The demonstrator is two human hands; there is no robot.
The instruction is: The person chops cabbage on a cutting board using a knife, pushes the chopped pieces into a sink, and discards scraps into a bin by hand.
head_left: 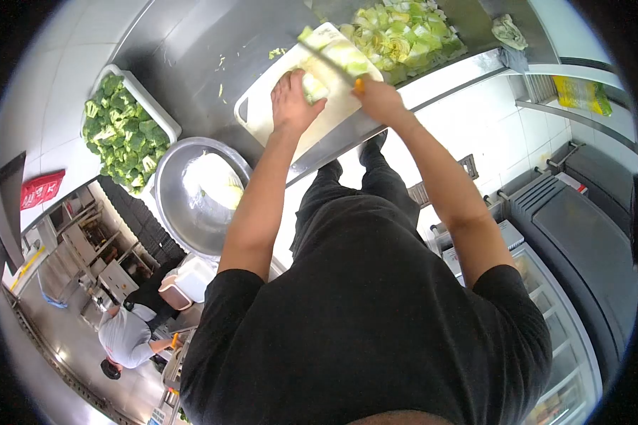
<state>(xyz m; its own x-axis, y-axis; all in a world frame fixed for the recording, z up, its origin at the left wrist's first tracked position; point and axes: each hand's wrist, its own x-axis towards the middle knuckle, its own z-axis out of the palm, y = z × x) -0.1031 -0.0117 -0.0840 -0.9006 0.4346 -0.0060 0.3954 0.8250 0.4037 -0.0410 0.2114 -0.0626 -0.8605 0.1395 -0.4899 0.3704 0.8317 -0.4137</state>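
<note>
My left hand (295, 103) presses on a pale green cabbage piece (315, 88) on the white cutting board (337, 113), with its fingers curled over one side and the thumb stretched along the near edge. In my right hand (381, 103) is the orange handle of a knife (329, 61). Its blade points away to the upper left, above the board and beyond the held piece. More cut cabbage (346, 53) lies on the board on the blade's far side. A large heap of chopped cabbage (404, 39) spreads past the board's upper right.
On the left stand a white tub (152, 106) full of broccoli (120, 134) and a steel bowl (181, 216) holding a pale cabbage piece (220, 183). Scraps dot the steel counter (191, 78). A cloth (509, 32) lies at upper right. Another person (127, 333) works at lower left.
</note>
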